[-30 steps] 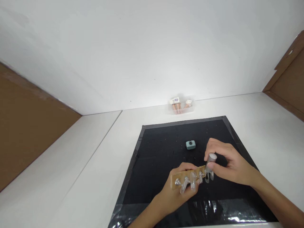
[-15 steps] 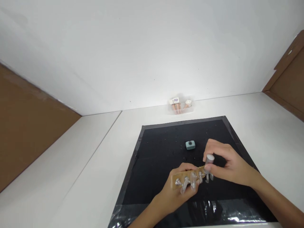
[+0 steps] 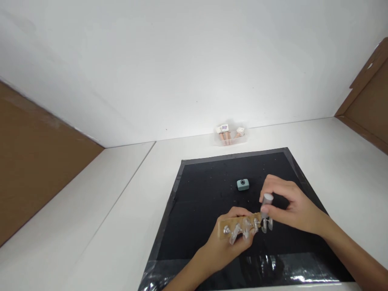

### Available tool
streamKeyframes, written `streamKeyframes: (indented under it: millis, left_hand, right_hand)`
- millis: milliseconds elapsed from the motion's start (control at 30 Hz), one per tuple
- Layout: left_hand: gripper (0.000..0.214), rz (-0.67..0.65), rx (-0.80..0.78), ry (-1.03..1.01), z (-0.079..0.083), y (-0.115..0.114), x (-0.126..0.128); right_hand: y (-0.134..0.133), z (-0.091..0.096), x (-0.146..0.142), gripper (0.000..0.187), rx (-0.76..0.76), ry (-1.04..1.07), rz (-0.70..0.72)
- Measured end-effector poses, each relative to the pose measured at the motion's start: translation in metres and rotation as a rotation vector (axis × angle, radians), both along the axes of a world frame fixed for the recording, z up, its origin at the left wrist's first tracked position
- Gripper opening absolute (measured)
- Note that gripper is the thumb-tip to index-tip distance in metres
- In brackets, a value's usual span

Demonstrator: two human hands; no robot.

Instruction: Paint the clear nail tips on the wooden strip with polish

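Note:
My left hand is closed around a light wooden strip, held just above the black mat. Several clear nail tips stick out along its near side. At the strip's right end, my right hand grips the grey cylindrical cap of a nail polish brush between thumb and fingers. The brush's lower end is hidden from me, close to the rightmost tips. Beyond both hands, a small teal bottle with a dark round opening stands on the mat.
A black mat with taped edges covers part of the white table. At the back wall sits a clear plastic tray of pinkish sticks with white block heads. Brown cardboard panels border the space on both sides.
My right hand has shifted up very slightly with the grey cap. The strip in my left hand and the teal bottle are practically where they were.

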State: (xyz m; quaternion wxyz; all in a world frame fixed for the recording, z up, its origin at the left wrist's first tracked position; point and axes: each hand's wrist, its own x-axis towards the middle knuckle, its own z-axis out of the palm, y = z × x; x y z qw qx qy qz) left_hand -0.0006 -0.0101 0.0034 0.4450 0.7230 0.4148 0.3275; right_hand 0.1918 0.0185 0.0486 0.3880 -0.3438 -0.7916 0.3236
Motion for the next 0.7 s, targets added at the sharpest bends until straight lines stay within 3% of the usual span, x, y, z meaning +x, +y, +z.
streamKeyframes:
  millis: [100,300,433,600,700]
  left_hand:
    - [0.007,0.001,0.002,-0.009,0.0002,-0.0007,-0.0014]
    - [0.003,-0.002,0.023,0.03,0.0023,0.0003,-0.0001]
    - [0.005,0.005,0.026,0.0,0.003,-0.0003,0.0011]
    - [0.003,0.013,0.027,0.048,0.0049,0.0007,0.0011]
    - [0.003,0.017,0.042,0.044,0.0049,0.0012,0.0007]
  right_hand:
    - [-0.0004,-0.0004,0.0008,0.011,0.005,0.055,-0.089]
    - [0.001,-0.0001,0.003,0.011,-0.047,0.051,0.09]
    - [0.0011,-0.001,0.0032,0.009,-0.062,0.049,0.017]
    - [0.0009,-0.0009,0.0025,0.012,-0.081,0.053,0.118]
    - [0.001,-0.0008,0.0024,0.011,-0.075,0.03,0.058]
